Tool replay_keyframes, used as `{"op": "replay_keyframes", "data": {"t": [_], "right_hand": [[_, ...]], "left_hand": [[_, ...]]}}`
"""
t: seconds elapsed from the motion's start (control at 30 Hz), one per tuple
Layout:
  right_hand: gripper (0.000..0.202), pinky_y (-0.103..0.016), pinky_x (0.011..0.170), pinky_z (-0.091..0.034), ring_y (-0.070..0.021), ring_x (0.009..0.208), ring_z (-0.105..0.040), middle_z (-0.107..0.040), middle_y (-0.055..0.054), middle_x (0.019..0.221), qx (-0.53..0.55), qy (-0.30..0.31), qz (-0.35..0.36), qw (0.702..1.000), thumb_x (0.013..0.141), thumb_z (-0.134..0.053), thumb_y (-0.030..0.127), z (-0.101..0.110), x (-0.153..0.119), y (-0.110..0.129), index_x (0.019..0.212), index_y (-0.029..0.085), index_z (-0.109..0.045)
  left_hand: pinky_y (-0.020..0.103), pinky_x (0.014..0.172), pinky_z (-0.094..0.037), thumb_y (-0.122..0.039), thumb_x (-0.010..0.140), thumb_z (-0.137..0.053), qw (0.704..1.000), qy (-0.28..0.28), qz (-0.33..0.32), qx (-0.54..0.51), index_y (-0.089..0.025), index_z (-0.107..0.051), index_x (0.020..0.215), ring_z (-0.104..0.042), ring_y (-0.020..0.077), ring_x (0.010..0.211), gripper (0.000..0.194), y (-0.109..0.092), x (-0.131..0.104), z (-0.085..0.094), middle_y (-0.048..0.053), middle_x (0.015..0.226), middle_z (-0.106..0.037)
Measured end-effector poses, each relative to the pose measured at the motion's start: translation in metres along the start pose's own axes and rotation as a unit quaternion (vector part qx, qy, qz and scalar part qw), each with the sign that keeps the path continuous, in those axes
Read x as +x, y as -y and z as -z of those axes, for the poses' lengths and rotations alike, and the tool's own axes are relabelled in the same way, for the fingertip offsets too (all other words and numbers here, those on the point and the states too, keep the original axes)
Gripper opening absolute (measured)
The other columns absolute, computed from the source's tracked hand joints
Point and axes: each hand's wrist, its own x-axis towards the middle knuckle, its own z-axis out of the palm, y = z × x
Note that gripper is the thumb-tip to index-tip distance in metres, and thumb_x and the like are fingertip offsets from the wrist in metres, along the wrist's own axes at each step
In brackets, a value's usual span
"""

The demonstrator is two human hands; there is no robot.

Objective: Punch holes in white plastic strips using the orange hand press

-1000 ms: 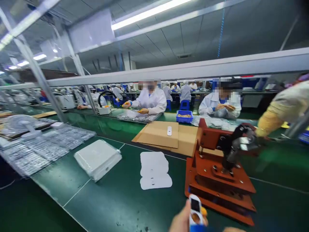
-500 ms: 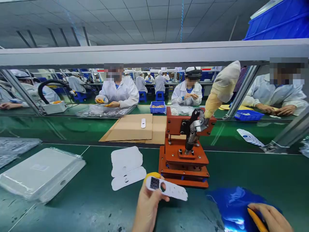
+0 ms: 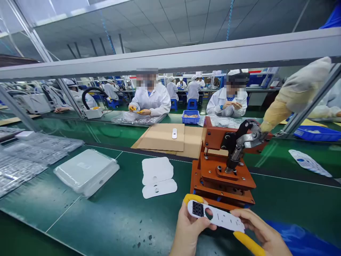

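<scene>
A white remote-control faceplate (image 3: 216,216) with a dark button grid and an oval hole lies across both my hands at the bottom middle. My left hand (image 3: 188,231) pinches its left end, one finger wearing a yellow cot. My right hand (image 3: 262,234) grips its right end, also with a yellow finger cot. Just behind the faceplate stands an orange-red hand press (image 3: 223,167) with a black lever (image 3: 241,142).
White faceplate blanks (image 3: 157,176) lie left of the press, a wrapped white stack (image 3: 86,171) further left, flat cardboard (image 3: 170,140) behind. Blue film (image 3: 301,241) lies at the lower right. A yellow-sleeved arm (image 3: 295,94) reaches in at the right. Co-workers in white sit across the green conveyor (image 3: 106,213).
My right hand left the blue film and came up to take the faceplate's right end. The view swung from the left side of the bench to face the press.
</scene>
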Motion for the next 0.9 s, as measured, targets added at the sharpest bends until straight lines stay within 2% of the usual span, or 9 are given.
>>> {"op": "replay_keyframes", "data": {"t": [0.1, 0.17, 0.2, 0.27, 0.33, 0.4, 0.53, 0.77, 0.9], "right_hand": [[0.034, -0.022, 0.078, -0.054, -0.022, 0.096, -0.065, -0.067, -0.007, 0.106, -0.077, -0.044, 0.07, 0.994, 0.075, -0.067, 0.046, 0.016, 0.014, -0.012, 0.102, 0.024, -0.067], [0.035, -0.027, 0.079, -0.054, -0.0236, 0.098, -0.063, -0.065, -0.008, 0.105, -0.134, -0.079, 0.099, 0.983, 0.077, -0.063, 0.051, 0.03, 0.028, -0.019, 0.099, 0.024, -0.067], [0.037, -0.03, 0.08, -0.054, -0.0247, 0.098, -0.063, -0.065, -0.008, 0.105, -0.16, -0.1, 0.105, 0.976, 0.078, -0.06, 0.054, 0.036, 0.036, -0.022, 0.097, 0.024, -0.067], [0.042, -0.036, 0.083, -0.052, -0.027, 0.101, -0.06, -0.063, -0.01, 0.106, -0.197, -0.117, 0.108, 0.967, 0.079, -0.055, 0.06, 0.043, 0.051, -0.023, 0.094, 0.023, -0.066], [0.045, -0.039, 0.086, -0.051, -0.029, 0.107, -0.056, -0.06, -0.011, 0.112, -0.212, -0.097, 0.097, 0.968, 0.08, -0.051, 0.062, 0.043, 0.064, -0.022, 0.096, 0.023, -0.066], [0.048, -0.042, 0.091, -0.049, -0.0308, 0.114, -0.052, -0.057, -0.011, 0.119, -0.214, -0.072, 0.078, 0.971, 0.08, -0.05, 0.062, 0.041, 0.073, -0.02, 0.105, 0.023, -0.064], [0.061, -0.043, 0.089, -0.051, -0.0333, 0.115, -0.053, -0.054, -0.014, 0.127, -0.217, -0.023, 0.016, 0.976, 0.076, -0.055, 0.06, 0.04, 0.082, -0.02, 0.123, 0.021, -0.056], [0.054, -0.042, 0.091, -0.05, -0.0327, 0.119, -0.051, -0.055, -0.011, 0.126, -0.189, -0.041, 0.007, 0.981, 0.077, -0.056, 0.058, 0.036, 0.079, -0.017, 0.117, 0.023, -0.06], [0.048, -0.041, 0.089, -0.052, -0.032, 0.117, -0.052, -0.055, -0.01, 0.127, -0.164, -0.046, 0.021, 0.985, 0.078, -0.056, 0.057, 0.031, 0.074, -0.008, 0.115, 0.025, -0.062]], "left_hand": [[0.031, 0.066, -0.056, -0.028, 0.066, -0.076, 0.993, 0.006, -0.028, 0.116, -0.024, -0.048, 0.122, -0.062, 0.0207, 0.088, 0.063, -0.01, 0.01, 0.024, 0.008, 0.109, -0.06], [0.034, 0.069, -0.055, -0.028, 0.073, -0.067, 0.95, -0.028, -0.079, 0.301, -0.026, -0.044, 0.129, -0.06, 0.0222, 0.092, 0.061, -0.03, 0.019, 0.051, 0.009, 0.117, -0.057], [0.037, 0.074, -0.053, -0.027, 0.077, -0.062, 0.898, -0.053, -0.105, 0.424, -0.025, -0.05, 0.125, -0.06, 0.0225, 0.092, 0.05, -0.043, 0.024, 0.067, 0.009, 0.116, -0.058], [0.044, 0.087, -0.047, -0.025, 0.079, -0.057, 0.754, -0.074, -0.143, 0.637, -0.022, -0.062, 0.109, -0.056, 0.0276, 0.103, 0.031, -0.072, 0.032, 0.098, 0.009, 0.114, -0.06], [0.047, 0.087, -0.045, -0.024, 0.079, -0.055, 0.628, -0.074, -0.118, 0.766, -0.019, -0.065, 0.102, -0.054, 0.0312, 0.106, 0.025, -0.096, 0.037, 0.121, 0.011, 0.112, -0.062], [0.044, 0.083, -0.046, -0.025, 0.08, -0.055, 0.564, -0.064, -0.073, 0.82, -0.018, -0.065, 0.104, -0.055, 0.031, 0.103, 0.026, -0.11, 0.041, 0.131, 0.012, 0.111, -0.063], [0.041, 0.084, -0.046, -0.027, 0.081, -0.055, 0.552, -0.05, -0.04, 0.831, -0.017, -0.063, 0.107, -0.055, 0.0286, 0.103, 0.029, -0.113, 0.046, 0.13, 0.011, 0.113, -0.061], [0.042, 0.086, -0.048, -0.031, 0.08, -0.052, 0.601, -0.036, -0.092, 0.793, -0.019, -0.064, 0.102, -0.057, 0.0288, 0.101, 0.028, -0.104, 0.05, 0.143, 0.011, 0.11, -0.061], [0.041, 0.084, -0.049, -0.037, 0.075, -0.054, 0.616, -0.026, -0.048, 0.786, -0.016, -0.064, 0.098, -0.057, 0.0295, 0.099, 0.033, -0.111, 0.058, 0.143, 0.012, 0.107, -0.061]]}}
